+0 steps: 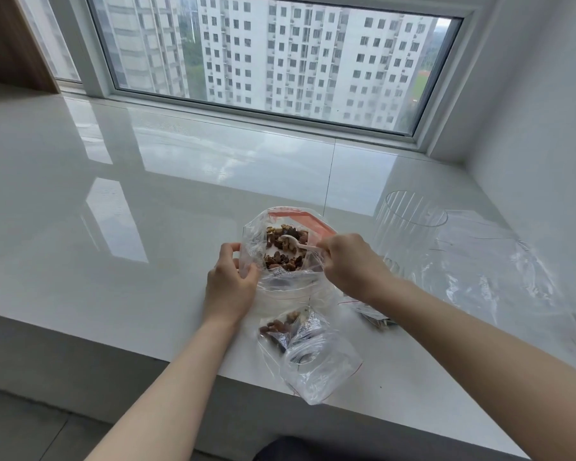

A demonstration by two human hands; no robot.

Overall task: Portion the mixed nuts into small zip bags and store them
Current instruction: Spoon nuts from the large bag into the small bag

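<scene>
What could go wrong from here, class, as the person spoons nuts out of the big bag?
1. The small zip bag lies open near the ledge's front edge; a nudge might tip it off.
2. The left hand grips only one side of the big bag, so it may sag while the right hand works the spoon, spilling nuts.

Two bare forearms (pixel 187 377), no sleeves, rings or watch.
</scene>
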